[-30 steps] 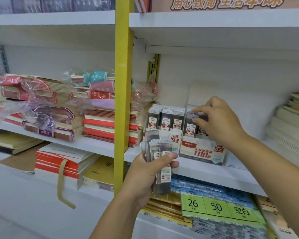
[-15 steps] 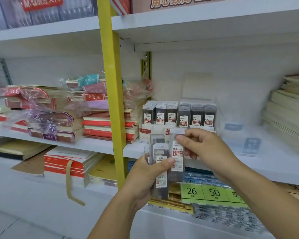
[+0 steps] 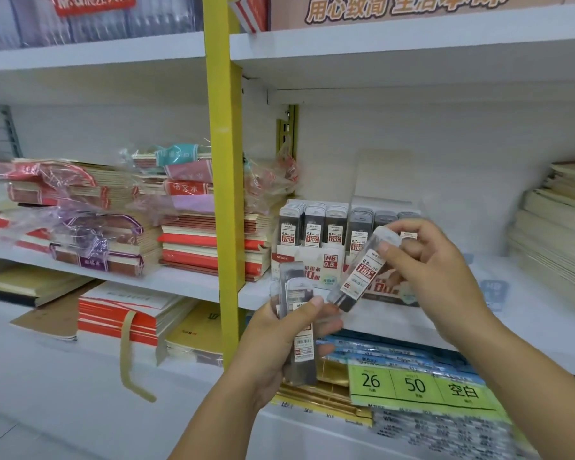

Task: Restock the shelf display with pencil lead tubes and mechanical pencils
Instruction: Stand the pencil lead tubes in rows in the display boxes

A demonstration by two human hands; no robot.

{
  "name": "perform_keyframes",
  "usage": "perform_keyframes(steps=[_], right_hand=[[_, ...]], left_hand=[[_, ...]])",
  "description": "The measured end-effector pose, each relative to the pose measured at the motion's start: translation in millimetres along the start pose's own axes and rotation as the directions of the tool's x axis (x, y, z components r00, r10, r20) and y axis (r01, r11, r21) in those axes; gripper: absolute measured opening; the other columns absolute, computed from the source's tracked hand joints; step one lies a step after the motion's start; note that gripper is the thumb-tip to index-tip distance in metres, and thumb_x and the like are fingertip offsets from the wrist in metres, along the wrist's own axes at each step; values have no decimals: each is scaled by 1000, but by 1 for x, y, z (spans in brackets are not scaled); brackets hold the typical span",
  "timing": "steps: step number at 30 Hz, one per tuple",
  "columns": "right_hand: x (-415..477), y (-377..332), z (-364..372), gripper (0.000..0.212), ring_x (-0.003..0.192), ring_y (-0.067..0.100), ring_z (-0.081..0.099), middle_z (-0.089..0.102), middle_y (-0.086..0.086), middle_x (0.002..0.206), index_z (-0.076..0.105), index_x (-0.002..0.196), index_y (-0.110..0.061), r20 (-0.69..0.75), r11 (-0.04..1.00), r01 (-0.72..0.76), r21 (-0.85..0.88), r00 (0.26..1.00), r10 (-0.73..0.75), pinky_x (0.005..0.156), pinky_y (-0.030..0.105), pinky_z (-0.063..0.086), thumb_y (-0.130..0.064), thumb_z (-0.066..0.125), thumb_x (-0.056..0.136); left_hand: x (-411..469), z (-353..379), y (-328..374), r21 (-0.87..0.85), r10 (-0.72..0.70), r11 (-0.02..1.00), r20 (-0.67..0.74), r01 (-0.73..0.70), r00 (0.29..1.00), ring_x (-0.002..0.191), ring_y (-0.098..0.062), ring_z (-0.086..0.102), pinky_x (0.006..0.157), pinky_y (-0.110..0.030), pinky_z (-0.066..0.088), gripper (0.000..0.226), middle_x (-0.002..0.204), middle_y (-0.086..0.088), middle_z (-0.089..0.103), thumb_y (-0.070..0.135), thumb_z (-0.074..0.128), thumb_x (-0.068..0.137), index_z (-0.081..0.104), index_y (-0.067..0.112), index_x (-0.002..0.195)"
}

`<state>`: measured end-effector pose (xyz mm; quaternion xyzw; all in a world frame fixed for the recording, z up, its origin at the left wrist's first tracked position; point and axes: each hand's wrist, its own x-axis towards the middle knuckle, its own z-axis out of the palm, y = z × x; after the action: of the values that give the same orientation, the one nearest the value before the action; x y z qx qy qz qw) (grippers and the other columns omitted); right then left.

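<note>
Your right hand pinches one pencil lead tube near its clear cap, thumb on the front & fingers curled behind. The tube is tilted, cap up-right, dark end down-left, label reading 0.5. It's held in the air in front of the display box. Your left hand grips a bundle of lead tubes roughly upright, thumb pressed across the front label, other fingers wrapped round the back. Can't count them: they overlap & blur. Both forearms come up from the bottom edge. The right hand is higher & further right, w/ the single tube's lower end near your left thumb tip. The box, marked HB 0.5, sits on the middle shelf just right of the yellow upright, w/ stocked tubes standing in rows inside. Its right half is mostly hidden behind your right hand, so the print there is hard to read. Left of the upright are stacked notebooks, some in plastic wrap. Below the shelf edge a green price tag shows 26 & 50.
</note>
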<state>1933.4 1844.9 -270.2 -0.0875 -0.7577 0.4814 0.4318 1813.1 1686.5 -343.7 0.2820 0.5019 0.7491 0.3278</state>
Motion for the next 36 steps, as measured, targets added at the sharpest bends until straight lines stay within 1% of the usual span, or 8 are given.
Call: perform_keyframes(steps=[3, 6, 15, 24, 27, 30, 33, 36], right_hand=[[19, -10, -4, 16, 64, 8, 69, 75, -6, 86, 55, 91, -35, -88, 995, 87, -44, 992, -91, 56, 14, 51, -21, 63, 93], [45, -24, 6, 17, 73, 6, 71, 72, -4, 92, 53, 90, -33, -67, 978, 179, -103, 980, -186, 58, 17, 54, -19, 62, 93], [106, -19, 51, 17, 80, 4, 60, 64, -13, 92, 51, 104, -30, 266, 689, 326, -647, 944, -197, 67, 28, 50, -28, 63, 92], [110, 1, 63, 31, 109, 16, 36, 48, -6, 103, 64, 119, -31, 313, 315, 367, -875, 927, -208, 84, 27, 31, -39, 63, 90], [80, -2, 59, 25, 99, 2, 45, 56, -14, 103, 65, 117, -33, 227, 615, 331, -715, 943, -243, 81, 17, 33, -37, 54, 94], [41, -7, 59, 18, 88, -13, 57, 65, -27, 97, 63, 107, -48, 321, 925, 124, -359, 947, -3, 63, 4, 43, -42, 56, 92], [19, -5, 62, 28, 89, 2, 67, 71, -15, 100, 63, 116, -41, 464, 989, -85, -121, 876, 132, 74, 17, 53, -30, 64, 90], [10, -5, 61, 23, 78, 6, 70, 75, -9, 94, 67, 108, -31, 453, 995, -84, -47, 886, 97, 65, 17, 52, -16, 64, 91]], left_hand=[[2, -7, 4, 32, 33, 999, -38, -31, 999, 61, -21, 66, 58, -32, 56, 51, 81, -8, 73, 47, 81, 69, 66, 17, 107], [5, -17, 7, 56, 52, 997, -66, -48, 996, 53, -16, 50, 56, -32, 49, 37, 70, -5, 59, 48, 80, 77, 70, 20, 100], [11, -36, 18, -27, 33, 999, 39, -32, 999, 70, -16, 60, 73, -34, 53, 44, 77, -5, 64, 19, 69, 75, 58, 14, 118], [8, -34, 21, -44, 124, 992, 73, -121, 990, 103, -22, 74, 76, -31, 61, 45, 114, -8, 76, 28, 66, 82, 60, 20, 126], [5, -32, 24, -98, 114, 990, 91, -105, 989, 107, -26, 72, 77, -34, 61, 42, 118, -10, 74, 22, 66, 86, 60, 19, 128], [1, -28, 25, -125, 109, 988, 108, -95, 988, 106, -30, 72, 77, -37, 62, 36, 119, -15, 73, 19, 67, 87, 66, 17, 123], [-3, -24, 24, -134, 78, 989, 133, -60, 988, 106, -33, 72, 76, -38, 62, 25, 119, -18, 72, 17, 68, 88, 72, 16, 113], [-5, -21, 21, -131, 73, 990, 154, -53, 985, 106, -34, 72, 76, -38, 61, 22, 118, -20, 72, 20, 70, 88, 74, 20, 110]])
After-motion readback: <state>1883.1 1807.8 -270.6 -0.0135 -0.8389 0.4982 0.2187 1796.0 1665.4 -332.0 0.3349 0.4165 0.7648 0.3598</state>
